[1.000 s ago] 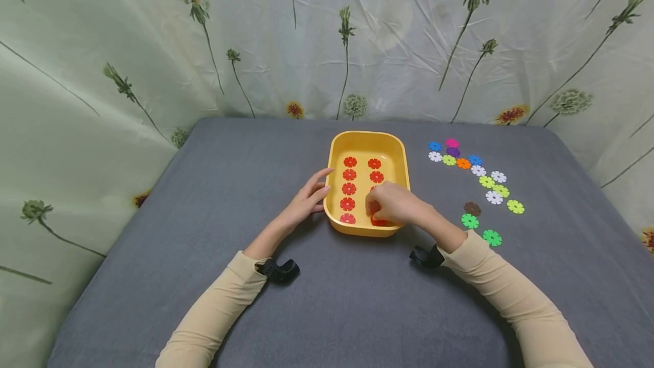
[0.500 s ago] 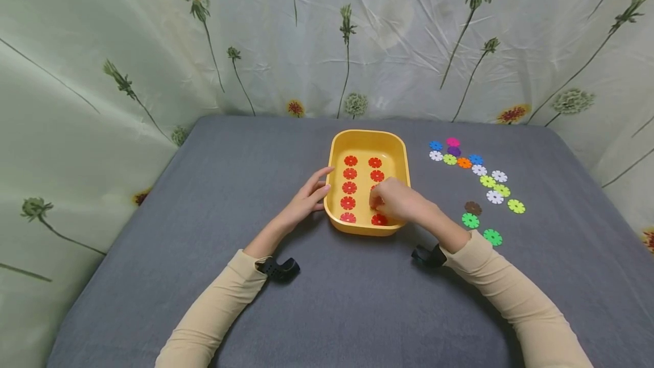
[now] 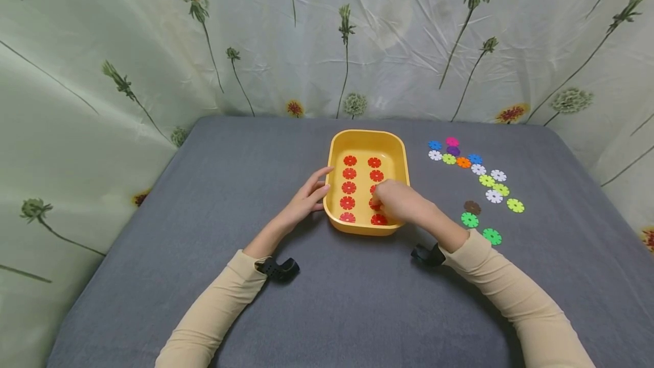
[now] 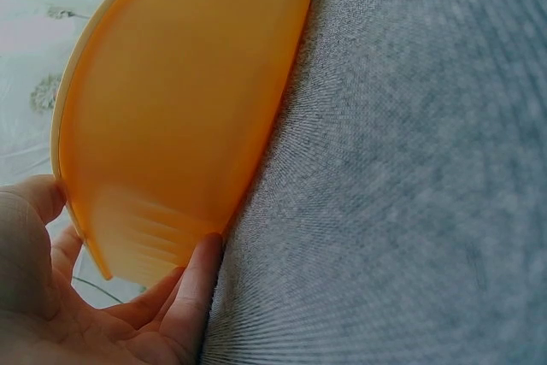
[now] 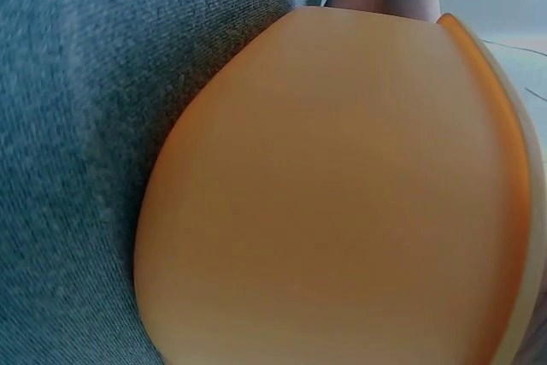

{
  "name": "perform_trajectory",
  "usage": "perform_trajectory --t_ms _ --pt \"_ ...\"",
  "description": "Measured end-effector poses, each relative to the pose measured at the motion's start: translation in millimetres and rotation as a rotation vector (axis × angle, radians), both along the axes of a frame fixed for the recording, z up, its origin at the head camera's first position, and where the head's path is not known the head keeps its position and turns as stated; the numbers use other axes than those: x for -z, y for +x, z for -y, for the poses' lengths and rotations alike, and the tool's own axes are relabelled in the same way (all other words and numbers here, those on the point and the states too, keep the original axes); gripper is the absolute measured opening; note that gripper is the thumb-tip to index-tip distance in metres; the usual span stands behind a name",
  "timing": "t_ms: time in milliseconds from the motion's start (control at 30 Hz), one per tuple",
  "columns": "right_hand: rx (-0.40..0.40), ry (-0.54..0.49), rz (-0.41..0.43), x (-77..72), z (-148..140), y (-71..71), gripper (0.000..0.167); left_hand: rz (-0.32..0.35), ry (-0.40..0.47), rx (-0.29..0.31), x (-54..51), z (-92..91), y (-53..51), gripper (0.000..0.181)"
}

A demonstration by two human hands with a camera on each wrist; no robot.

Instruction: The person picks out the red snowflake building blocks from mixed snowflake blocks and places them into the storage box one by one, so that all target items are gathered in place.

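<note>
A yellow plastic basin sits on the grey cloth. Inside it, notched red discs lie flat in two columns. My left hand rests against the basin's left side, its fingers fairly straight. The left wrist view shows the thumb at the rim and other fingers along the outer wall. My right hand reaches down into the basin, fingertips at a red disc in the right column. Whether they pinch or only touch it is hidden. In the right wrist view the basin wall blocks these fingers.
Right of the basin, several coloured notched discs lie in a loose band on the cloth. A brown disc and green discs lie nearer my right forearm. A flower-patterned curtain hangs behind the table.
My right hand has shifted slightly away from me, from the nearest red disc in the right column to the one beyond it. The nearest disc is now uncovered. The left hand stays put.
</note>
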State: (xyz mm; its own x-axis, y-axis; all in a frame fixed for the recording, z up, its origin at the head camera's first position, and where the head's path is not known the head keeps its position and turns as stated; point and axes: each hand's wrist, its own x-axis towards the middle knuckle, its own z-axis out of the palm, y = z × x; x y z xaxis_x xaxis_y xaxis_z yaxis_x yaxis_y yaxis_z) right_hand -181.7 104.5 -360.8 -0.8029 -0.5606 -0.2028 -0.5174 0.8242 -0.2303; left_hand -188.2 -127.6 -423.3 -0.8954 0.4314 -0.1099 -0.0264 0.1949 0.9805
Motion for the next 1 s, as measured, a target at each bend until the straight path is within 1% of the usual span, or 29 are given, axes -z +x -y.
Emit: perform_trajectory --t_ms 167,400,500,567,667,767,833,900,1000 --pt "0.019 0.003 0.008 -0.5 0 -0.3 0.006 0.002 0.008 0.006 -1.1 1.1 -0.8 0.05" --pt "0.024 -0.003 -0.024 1.7 -1 -0.3 0.004 0.002 -0.006 -0.007 0.5 0.2 0.0 0.048" --pt "0.032 -0.03 -0.013 0.9 -3 0.9 0.01 0.006 -0.001 0.002 1.8 -0.7 0.7 0.049" --pt "0.038 -0.07 -0.027 -2.2 -5 1.8 0.01 0.019 0.005 0.002 2.4 -0.6 0.8 0.048" --pt "0.049 -0.163 -0.089 -10.9 -12 3.0 0.012 0.043 0.012 -0.011 1.8 1.5 0.6 0.048" --pt "0.074 -0.237 -0.188 -19.4 -24 3.1 0.016 0.073 0.046 -0.014 -0.7 5.7 0.6 0.048" --pt "0.104 -0.272 -0.238 -23.5 -33 2.8 0.018 0.079 0.072 -0.011 -2.6 9.5 -0.1 0.048" --pt "0.135 -0.306 -0.288 -25.6 -43 3.1 0.019 0.072 0.099 -0.006 -5.0 14.4 -1.2 0.048" --pt "0.181 -0.36 -0.332 -25.7 -59 4.2 0.021 0.044 0.099 -0.038 -8.3 25.2 -3.2 0.048"
